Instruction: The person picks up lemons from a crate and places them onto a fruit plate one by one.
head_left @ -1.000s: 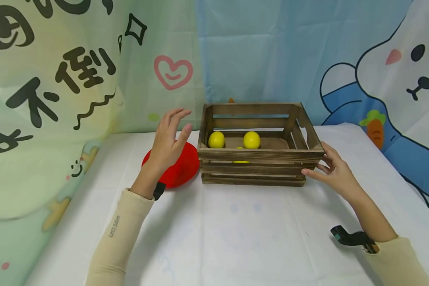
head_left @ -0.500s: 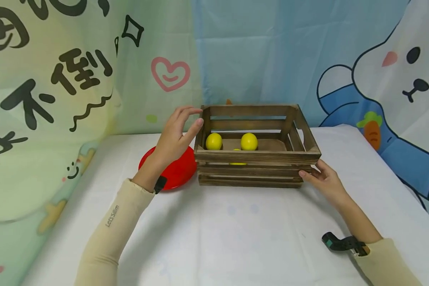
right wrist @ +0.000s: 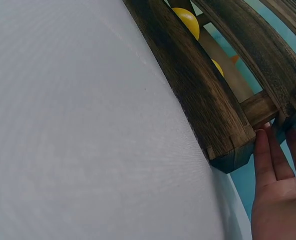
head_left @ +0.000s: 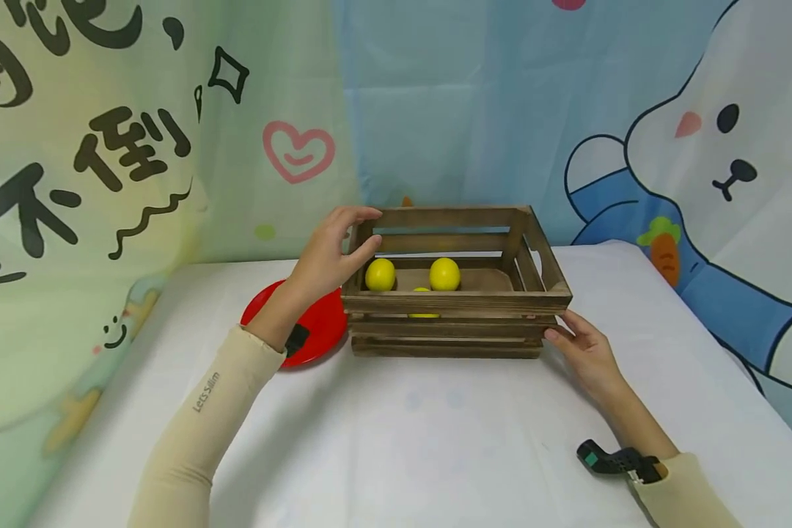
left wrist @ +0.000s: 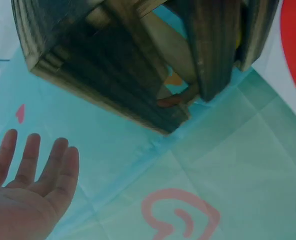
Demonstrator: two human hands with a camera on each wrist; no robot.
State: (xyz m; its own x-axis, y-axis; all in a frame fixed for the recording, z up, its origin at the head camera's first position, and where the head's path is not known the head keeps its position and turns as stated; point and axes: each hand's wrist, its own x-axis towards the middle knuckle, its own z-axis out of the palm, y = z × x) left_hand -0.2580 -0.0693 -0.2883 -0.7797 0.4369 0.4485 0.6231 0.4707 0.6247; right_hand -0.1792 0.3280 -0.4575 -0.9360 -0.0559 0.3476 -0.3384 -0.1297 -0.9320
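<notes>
A brown slatted wooden crate (head_left: 455,302) stands on the white table, with three round yellow balls (head_left: 445,274) visible inside. One ball is partly hidden by the front slats. My left hand (head_left: 330,257) hovers at the crate's left end, thumb and fingers spread. In the left wrist view, its straight fingers (left wrist: 57,165) are apart from the wood. My right hand (head_left: 584,352) is at the right front corner, thumb toward the front and fingers at the end. The right wrist view has its nearly straight fingers (right wrist: 265,155) touching that corner.
Left of the crate, partly behind my left forearm, lies a round red plate (head_left: 323,323). A printed cloth backdrop (head_left: 435,117) hangs close behind the crate. White cloth (head_left: 435,440) covers the table in front of it.
My left hand has moved right, up to the crate's left end. My right hand has slid lower at the right end. The head view has shifted; the crate appears to have stayed in place.
</notes>
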